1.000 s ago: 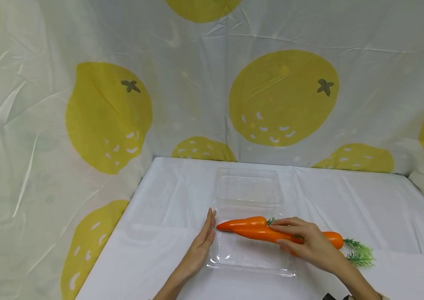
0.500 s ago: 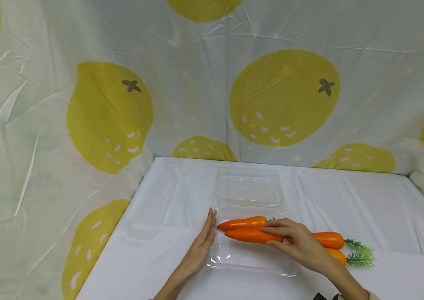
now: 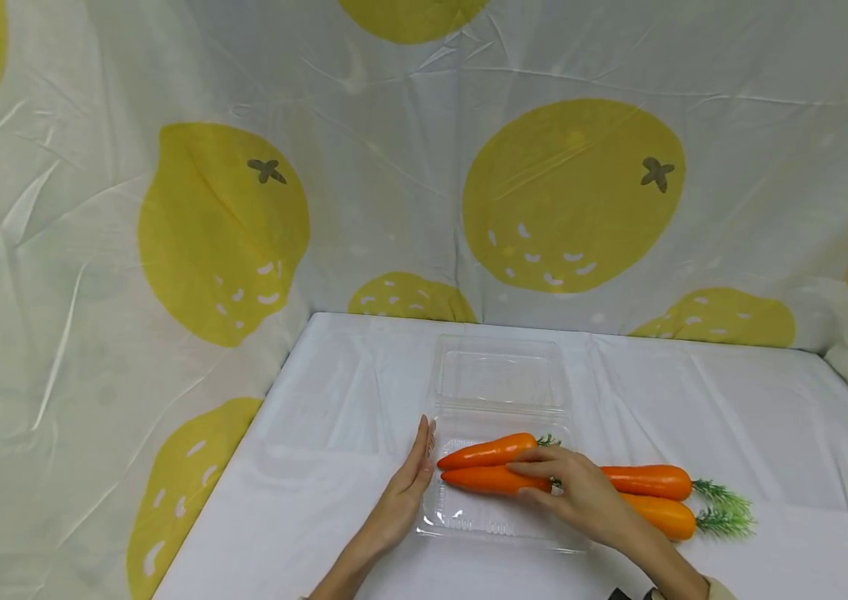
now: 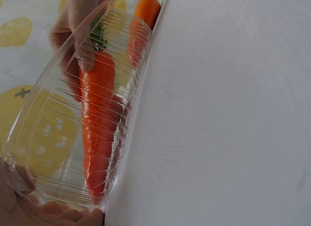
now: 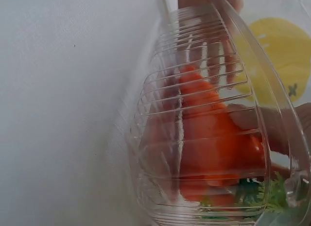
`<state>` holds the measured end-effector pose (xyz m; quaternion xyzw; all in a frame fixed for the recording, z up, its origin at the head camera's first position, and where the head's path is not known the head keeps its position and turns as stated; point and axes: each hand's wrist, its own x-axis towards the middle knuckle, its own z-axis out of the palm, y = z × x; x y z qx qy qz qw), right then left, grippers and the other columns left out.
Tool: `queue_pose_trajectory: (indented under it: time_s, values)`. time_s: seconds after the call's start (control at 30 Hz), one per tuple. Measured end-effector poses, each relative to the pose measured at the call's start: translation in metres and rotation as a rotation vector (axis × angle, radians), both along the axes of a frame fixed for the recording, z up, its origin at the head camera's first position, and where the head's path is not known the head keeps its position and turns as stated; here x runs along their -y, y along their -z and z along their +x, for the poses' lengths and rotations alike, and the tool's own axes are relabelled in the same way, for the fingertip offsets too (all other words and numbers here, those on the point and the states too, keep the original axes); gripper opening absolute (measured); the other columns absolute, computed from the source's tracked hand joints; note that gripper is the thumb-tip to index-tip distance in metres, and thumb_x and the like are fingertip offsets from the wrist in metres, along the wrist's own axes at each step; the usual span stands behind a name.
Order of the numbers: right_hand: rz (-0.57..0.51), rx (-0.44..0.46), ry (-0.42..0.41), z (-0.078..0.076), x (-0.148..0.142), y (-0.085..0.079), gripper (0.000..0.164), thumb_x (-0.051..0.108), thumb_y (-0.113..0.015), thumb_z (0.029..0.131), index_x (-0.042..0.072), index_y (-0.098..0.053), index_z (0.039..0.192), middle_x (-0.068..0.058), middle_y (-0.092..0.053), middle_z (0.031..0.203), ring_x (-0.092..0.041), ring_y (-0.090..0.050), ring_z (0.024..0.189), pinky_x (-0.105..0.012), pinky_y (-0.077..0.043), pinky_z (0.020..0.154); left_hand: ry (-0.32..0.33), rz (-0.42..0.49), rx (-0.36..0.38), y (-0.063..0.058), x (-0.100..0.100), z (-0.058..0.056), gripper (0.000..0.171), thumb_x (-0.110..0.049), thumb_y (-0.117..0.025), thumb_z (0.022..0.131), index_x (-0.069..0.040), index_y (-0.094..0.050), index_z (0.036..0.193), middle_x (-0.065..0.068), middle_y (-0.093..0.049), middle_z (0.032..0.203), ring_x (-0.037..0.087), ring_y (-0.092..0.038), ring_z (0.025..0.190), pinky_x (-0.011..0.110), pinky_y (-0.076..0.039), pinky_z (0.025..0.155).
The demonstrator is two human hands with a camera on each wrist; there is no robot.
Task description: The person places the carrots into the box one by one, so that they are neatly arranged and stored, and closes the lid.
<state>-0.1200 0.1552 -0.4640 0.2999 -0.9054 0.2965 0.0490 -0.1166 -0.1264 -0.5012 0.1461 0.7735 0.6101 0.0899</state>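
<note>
A clear plastic clamshell container lies unfolded on the white-covered table, its lid tipped back behind the base. My left hand rests with straight fingers against the left wall; its fingertips show at the plastic in the left wrist view. My right hand pinches an orange carrot near its leafy end, the tip pointing left inside the base. Just behind it in the base lies another carrot, with green leaves at its right end. The palm hides the held carrot's leaves in part.
Two more carrots, one orange and one lighter orange, lie side by side right of the container, leaves to the right. A lemon-print cloth hangs behind the table and along its left side.
My right hand has moved left and lowered the carrot into the base, in front of the other one. The rear carrot has tilted slightly. My left hand stays at the container's wall.
</note>
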Motion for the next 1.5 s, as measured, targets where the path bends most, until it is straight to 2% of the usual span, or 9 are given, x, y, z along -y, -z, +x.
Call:
queue_pose_trajectory:
  time_s: [0.13,0.37,0.5,0.7,0.93,1.07,1.27,1.43,1.5]
  values:
    - [-0.007,-0.032,0.0,0.0,-0.001,0.004,0.033,0.02,-0.084,0.087,0.02,-0.08,0.119,0.0,-0.077,0.116,-0.023,-0.072,0.103,-0.043,-0.061,0.088,-0.001,-0.001,-0.005,0.0,0.0,0.0,0.062,-0.013,-0.031,0.114,-0.013,0.001,0.167,0.009,-0.009,0.175,0.03,-0.012,0.162,0.0,-0.012,0.112]
    - [-0.026,-0.015,-0.009,-0.002,0.0,0.01,0.031,0.021,-0.082,0.089,0.017,-0.08,0.119,0.005,-0.07,0.11,-0.006,-0.059,0.091,-0.023,-0.053,0.074,0.008,0.011,-0.002,0.001,0.0,0.0,0.062,-0.015,-0.031,0.114,-0.012,0.001,0.167,0.009,-0.009,0.176,0.031,-0.011,0.162,0.0,-0.014,0.112]
    - [-0.004,-0.028,0.017,-0.002,0.0,0.013,0.031,0.022,-0.083,0.088,0.019,-0.08,0.119,0.009,-0.068,0.109,-0.005,-0.058,0.092,-0.023,-0.052,0.075,0.02,0.019,-0.007,0.002,0.0,0.0,0.062,-0.016,-0.031,0.114,-0.011,0.002,0.167,0.011,-0.008,0.175,0.033,-0.011,0.162,0.0,-0.015,0.112]
    - [0.036,-0.144,0.033,0.0,0.004,0.019,0.031,0.023,-0.085,0.085,0.02,-0.081,0.116,0.011,-0.066,0.108,-0.009,-0.06,0.097,-0.026,-0.055,0.078,0.03,0.007,-0.014,0.001,0.0,-0.001,0.062,-0.017,-0.029,0.115,-0.01,0.003,0.167,0.011,-0.006,0.175,0.032,-0.009,0.162,0.0,-0.014,0.112]
    - [0.012,-0.208,0.042,0.001,0.007,0.021,0.033,0.018,-0.088,0.081,0.019,-0.082,0.114,0.006,-0.06,0.106,-0.007,-0.053,0.092,-0.019,-0.049,0.069,0.013,0.005,-0.018,0.001,-0.001,0.0,0.062,-0.015,-0.031,0.114,-0.011,0.002,0.167,0.012,-0.007,0.175,0.033,-0.01,0.161,0.002,-0.013,0.113]
    - [-0.014,-0.211,0.054,0.001,0.007,0.019,0.031,0.018,-0.087,0.083,0.018,-0.082,0.113,0.005,-0.063,0.109,-0.006,-0.055,0.093,-0.019,-0.051,0.071,0.008,-0.009,-0.009,0.002,-0.001,0.0,0.062,-0.016,-0.031,0.114,-0.012,0.002,0.167,0.011,-0.007,0.175,0.031,-0.01,0.162,0.001,-0.012,0.112]
    - [-0.111,-0.192,0.1,0.003,-0.002,0.007,0.026,0.019,-0.083,0.088,0.023,-0.08,0.114,0.006,-0.065,0.117,-0.008,-0.061,0.103,-0.027,-0.057,0.079,0.006,-0.02,0.001,0.003,-0.001,0.0,0.062,-0.018,-0.03,0.115,-0.013,0.002,0.167,0.009,-0.008,0.175,0.029,-0.011,0.162,0.0,-0.011,0.111]
    - [-0.191,-0.132,0.104,0.007,-0.018,-0.001,0.031,0.013,-0.08,0.091,0.018,-0.076,0.121,0.0,-0.063,0.128,-0.009,-0.057,0.106,-0.024,-0.057,0.072,0.001,-0.026,0.004,0.003,-0.001,0.0,0.062,-0.019,-0.03,0.115,-0.014,0.002,0.167,0.008,-0.008,0.176,0.029,-0.011,0.162,0.0,-0.01,0.112]
    - [-0.187,-0.129,0.119,0.009,-0.026,-0.005,0.038,0.012,-0.08,0.091,0.017,-0.073,0.127,0.001,-0.062,0.13,-0.007,-0.055,0.11,-0.023,-0.058,0.075,0.002,-0.022,0.002,0.004,0.0,-0.001,0.062,-0.019,-0.03,0.115,-0.014,0.002,0.167,0.008,-0.008,0.176,0.029,-0.01,0.162,0.0,-0.01,0.112]
